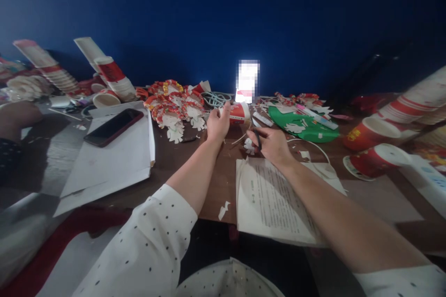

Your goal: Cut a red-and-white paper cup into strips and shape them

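Note:
My left hand [219, 123] is closed around a red and white paper cup [240, 113], which lies on its side with its white end toward the right. In my right hand [273, 145] is a pair of dark-handled scissors [257, 138], the blades pointing up beside the cup's end. White paper cutouts [249, 145] lie under the scissors. Just beyond the right hand is a green sheet [306, 126] scattered with paper scraps and a pen [318, 118].
Printed pages [272, 199] lie at the table's front. A dark phone [114, 127] rests on white paper at left, near another person's arm [19, 118]. Cut cup pieces [174, 102] are heaped at the back. Stacked cups [414, 97] lean at right; a lit screen [247, 79] stands behind.

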Action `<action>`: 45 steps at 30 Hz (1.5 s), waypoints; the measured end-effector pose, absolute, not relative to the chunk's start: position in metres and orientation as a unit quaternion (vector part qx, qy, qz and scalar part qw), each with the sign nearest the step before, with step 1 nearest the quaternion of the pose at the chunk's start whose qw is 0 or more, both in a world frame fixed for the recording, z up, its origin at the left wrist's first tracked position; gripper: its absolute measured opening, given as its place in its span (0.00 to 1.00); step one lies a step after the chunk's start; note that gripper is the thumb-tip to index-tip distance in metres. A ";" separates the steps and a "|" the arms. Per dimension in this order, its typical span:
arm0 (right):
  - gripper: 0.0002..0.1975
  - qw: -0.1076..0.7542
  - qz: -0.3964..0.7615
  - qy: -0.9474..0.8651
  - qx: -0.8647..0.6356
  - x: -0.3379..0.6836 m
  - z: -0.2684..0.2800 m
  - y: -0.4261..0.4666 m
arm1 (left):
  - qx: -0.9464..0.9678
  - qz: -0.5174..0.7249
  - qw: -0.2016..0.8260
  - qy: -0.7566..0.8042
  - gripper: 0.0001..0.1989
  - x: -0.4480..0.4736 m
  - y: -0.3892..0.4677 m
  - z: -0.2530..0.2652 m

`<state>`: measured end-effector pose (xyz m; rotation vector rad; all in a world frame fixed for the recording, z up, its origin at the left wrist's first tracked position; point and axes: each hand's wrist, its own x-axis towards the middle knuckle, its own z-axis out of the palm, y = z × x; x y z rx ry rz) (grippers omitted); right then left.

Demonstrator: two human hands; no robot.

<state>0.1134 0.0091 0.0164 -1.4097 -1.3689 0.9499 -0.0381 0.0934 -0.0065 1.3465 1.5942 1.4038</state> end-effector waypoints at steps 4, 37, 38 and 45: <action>0.21 0.463 0.389 -0.558 -0.568 0.113 0.017 0.008 | 0.507 0.533 0.298 0.608 0.24 -0.038 0.092 -0.003; 0.22 0.458 0.465 -0.531 -0.539 0.122 0.011 0.013 | 0.515 0.516 0.277 0.625 0.22 -0.038 0.088 0.004; 0.22 0.462 0.463 -0.529 -0.540 0.121 0.011 0.013 | 0.517 0.515 0.279 0.624 0.22 -0.038 0.088 0.004; 0.22 0.470 0.416 -0.543 -0.558 0.117 0.011 0.012 | 0.516 0.512 0.271 0.631 0.23 -0.036 0.088 0.002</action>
